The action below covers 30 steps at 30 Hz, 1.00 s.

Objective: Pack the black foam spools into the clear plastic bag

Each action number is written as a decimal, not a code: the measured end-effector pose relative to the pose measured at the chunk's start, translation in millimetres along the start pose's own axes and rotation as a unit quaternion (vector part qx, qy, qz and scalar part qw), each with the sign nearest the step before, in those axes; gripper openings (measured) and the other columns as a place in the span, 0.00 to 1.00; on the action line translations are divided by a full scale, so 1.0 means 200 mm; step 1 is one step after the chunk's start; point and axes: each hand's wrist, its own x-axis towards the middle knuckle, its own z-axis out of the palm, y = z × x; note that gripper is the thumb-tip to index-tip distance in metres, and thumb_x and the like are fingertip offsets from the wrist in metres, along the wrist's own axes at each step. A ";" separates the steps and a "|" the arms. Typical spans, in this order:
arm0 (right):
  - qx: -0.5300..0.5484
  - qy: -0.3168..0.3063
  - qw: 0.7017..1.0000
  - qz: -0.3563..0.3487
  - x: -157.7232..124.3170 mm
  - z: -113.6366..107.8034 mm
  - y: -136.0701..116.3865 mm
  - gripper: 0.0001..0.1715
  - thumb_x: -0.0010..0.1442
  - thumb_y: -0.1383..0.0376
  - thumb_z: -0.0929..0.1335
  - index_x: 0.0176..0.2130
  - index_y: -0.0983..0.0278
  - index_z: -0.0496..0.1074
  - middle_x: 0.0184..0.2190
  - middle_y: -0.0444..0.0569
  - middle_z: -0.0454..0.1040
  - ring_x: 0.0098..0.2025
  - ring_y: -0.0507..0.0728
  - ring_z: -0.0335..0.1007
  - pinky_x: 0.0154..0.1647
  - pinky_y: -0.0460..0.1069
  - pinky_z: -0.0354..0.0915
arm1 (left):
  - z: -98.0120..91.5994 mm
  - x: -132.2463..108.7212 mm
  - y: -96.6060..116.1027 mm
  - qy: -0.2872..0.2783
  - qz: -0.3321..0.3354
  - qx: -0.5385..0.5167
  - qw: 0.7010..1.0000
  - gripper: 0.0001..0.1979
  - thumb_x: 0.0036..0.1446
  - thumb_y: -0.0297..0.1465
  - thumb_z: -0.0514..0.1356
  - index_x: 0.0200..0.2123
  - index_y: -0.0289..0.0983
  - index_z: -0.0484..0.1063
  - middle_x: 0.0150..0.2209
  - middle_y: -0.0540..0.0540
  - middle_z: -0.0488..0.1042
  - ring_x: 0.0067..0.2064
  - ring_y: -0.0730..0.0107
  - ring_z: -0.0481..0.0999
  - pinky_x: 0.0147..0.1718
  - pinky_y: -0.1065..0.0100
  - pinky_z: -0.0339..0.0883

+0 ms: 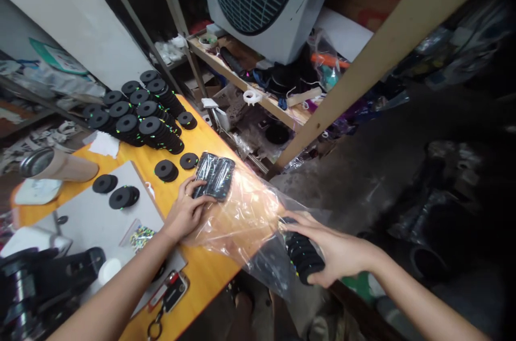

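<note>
A clear plastic bag (245, 217) lies across the table's right edge, its mouth hanging towards my right hand. In its far end, rows of black discs (217, 174) are packed side by side. My left hand (189, 207) presses its fingers and thumb on the near side of that bagged pack, gripping it through the plastic. Off the table edge, my right hand (318, 239) wraps round a stack of black discs (304, 258) with small coloured bits on the rims. This stack is at the bag's mouth; whether it is inside the plastic I cannot tell.
Tall stacks of holed black discs (151, 126) fill the table's far end, with shorter stacks (166, 170) nearer. A grey board (141, 180) carries discs and a small bag of coloured beads (141, 236). Keys (175, 292), a tumbler (68, 165) and an air cooler (278, 13) stand around.
</note>
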 end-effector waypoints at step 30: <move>-0.109 0.203 0.970 -0.075 0.34 0.23 0.13 0.63 0.46 0.57 0.75 0.68 0.50 0.38 0.68 0.54 0.37 0.69 0.72 0.43 0.65 0.69 0.56 | 0.02 -0.02 0.01 -0.018 -0.037 -0.005 0.999 0.24 0.53 0.17 0.53 0.42 0.50 0.77 0.60 0.49 0.57 0.66 0.51 0.49 0.58 0.42 0.62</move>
